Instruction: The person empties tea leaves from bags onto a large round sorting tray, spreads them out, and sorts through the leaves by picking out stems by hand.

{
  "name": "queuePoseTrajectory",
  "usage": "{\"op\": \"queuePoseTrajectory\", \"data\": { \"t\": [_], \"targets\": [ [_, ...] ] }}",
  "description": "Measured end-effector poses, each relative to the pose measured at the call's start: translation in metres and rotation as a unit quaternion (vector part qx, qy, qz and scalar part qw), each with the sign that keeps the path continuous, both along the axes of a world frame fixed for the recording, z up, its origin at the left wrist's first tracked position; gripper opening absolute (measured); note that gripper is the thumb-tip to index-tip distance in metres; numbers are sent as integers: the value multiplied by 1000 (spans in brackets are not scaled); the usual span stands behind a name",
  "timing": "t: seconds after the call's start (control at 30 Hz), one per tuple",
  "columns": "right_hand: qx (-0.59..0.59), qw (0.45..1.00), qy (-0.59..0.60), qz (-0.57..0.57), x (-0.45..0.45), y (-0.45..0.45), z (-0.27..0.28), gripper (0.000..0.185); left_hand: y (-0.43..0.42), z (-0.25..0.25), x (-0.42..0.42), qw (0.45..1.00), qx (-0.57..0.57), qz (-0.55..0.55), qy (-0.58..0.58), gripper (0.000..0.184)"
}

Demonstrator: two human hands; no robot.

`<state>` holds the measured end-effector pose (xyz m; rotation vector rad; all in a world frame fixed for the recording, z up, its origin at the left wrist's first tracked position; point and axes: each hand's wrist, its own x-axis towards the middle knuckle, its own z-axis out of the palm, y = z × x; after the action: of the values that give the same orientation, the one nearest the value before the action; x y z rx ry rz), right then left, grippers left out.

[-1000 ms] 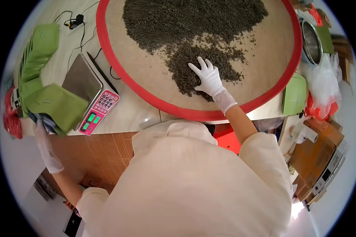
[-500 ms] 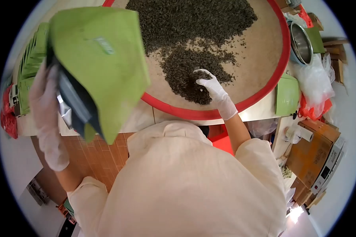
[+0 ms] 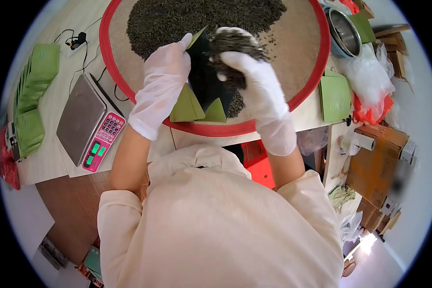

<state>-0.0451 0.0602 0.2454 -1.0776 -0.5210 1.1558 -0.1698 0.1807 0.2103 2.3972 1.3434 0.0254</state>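
Note:
My left hand [image 3: 167,67], in a white glove, grips the edge of a green pouch [image 3: 186,106] with a dark inside. The pouch's mouth is spread apart and faces up toward me. My right hand [image 3: 254,72], also gloved, is closed around a clump of dark loose tea leaves [image 3: 235,48] at the right side of that mouth. Beneath both hands is a wide round tray [image 3: 306,86] with a red rim. A large heap of tea leaves [image 3: 197,21] covers its far part, and a smaller patch lies partly hidden behind the pouch.
A scale [image 3: 89,122] with a pink keypad and lit green displays stands left of the tray. Several green pouches [image 3: 33,81] are stacked at the far left. At right are another green pouch [image 3: 335,98], a metal bowl [image 3: 344,31], plastic bags [image 3: 365,72] and a cardboard box [image 3: 374,165].
My left hand has brought the green pouch from the left to over the tray, uncovering the scale. My right hand has lifted a clump of tea leaves from the smaller pile to the pouch's mouth.

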Motion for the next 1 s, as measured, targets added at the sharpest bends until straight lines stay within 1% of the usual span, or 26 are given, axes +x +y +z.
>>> {"op": "queuePoseTrajectory", "data": {
  "t": [0.03,0.1,0.13,0.17,0.23,0.27,0.3,0.33,0.37,0.4,0.43,0.5,0.53,0.57,0.6,0.63,0.67,0.7,0.77,0.8,0.83,0.87,0.9,0.93,0.97,1.0],
  "targets": [
    [1,1000,-23,-4,-6,6,-3,34,0,2,1,1000,-17,11,-8,46],
    [31,987,-158,-18,-17,20,-31,38,2,4,-3,1000,-2,-1,4,46],
    [1,922,-386,-3,-14,18,-37,50,4,5,-6,1000,-9,1,-2,45],
    [-30,914,-403,28,-14,14,-41,63,6,5,-9,1000,-17,3,-7,45],
    [-51,860,-501,88,-9,7,-39,65,5,5,-19,999,-25,17,-26,44],
    [-14,831,-547,100,-4,3,-43,51,4,6,-24,999,-15,16,-34,44],
    [-11,831,-547,102,0,0,-35,51,4,7,-28,999,-5,16,-43,44],
    [-22,894,-437,94,0,-5,-18,42,5,9,-32,999,-4,19,-43,44],
    [-33,943,-319,85,1,-10,-2,35,6,12,-35,998,-15,35,-51,44],
    [-32,963,-265,34,2,-13,9,30,7,14,-39,997,-27,51,-59,44],
    [-34,967,-253,-12,6,-19,10,29,8,14,-44,997,-27,51,-58,44],
    [-58,969,-226,-75,23,-26,-28,28,14,12,-57,987,-61,92,-119,43],
    [-119,950,-279,-73,30,-27,-52,29,20,0,-67,977,-44,87,-187,40],
    [-181,924,-328,-71,36,-31,-82,29,21,2,-71,969,-35,77,-231,39],
    [-271,829,-488,-9,43,-45,-125,34,20,10,-75,963,-57,89,-247,39],
    [-349,695,-626,56,46,-60,-165,40,19,19,-77,956,-79,100,-264,38],
    [-405,685,-599,91,42,-71,-187,46,18,25,-77,941,-113,146,-283,38],
    [-457,672,-569,126,34,-80,-202,53,21,23,-80,938,-95,125,-310,38],
    [-469,669,-565,117,9,-88,-216,57,20,26,-82,924,-130,165,-320,39],
    [-477,667,-562,108,-6,-88,-224,61,20,27,-83,935,-98,158,-303,39],
    [-470,674,-557,116,-17,-86,-234,61,19,28,-82,945,-64,151,-284,39],
    [-393,737,-543,86,-26,-83,-243,63,19,25,-82,943,-49,147,-294,39],
    [-314,791,-522,53,-33,-77,-240,66,19,23,-79,933,-35,138,-332,39],
    [-331,857,-378,114,-32,-70,-236,75,21,25,-80,929,-72,161,-327,39],
    [-331,858,-376,114,-30,-64,-231,75,22,26,-79,922,-110,184,-323,39],
    [-342,818,-444,128,-28,-56,-218,79,23,26,-79,922,-111,184,-322,39]
  ]
}}
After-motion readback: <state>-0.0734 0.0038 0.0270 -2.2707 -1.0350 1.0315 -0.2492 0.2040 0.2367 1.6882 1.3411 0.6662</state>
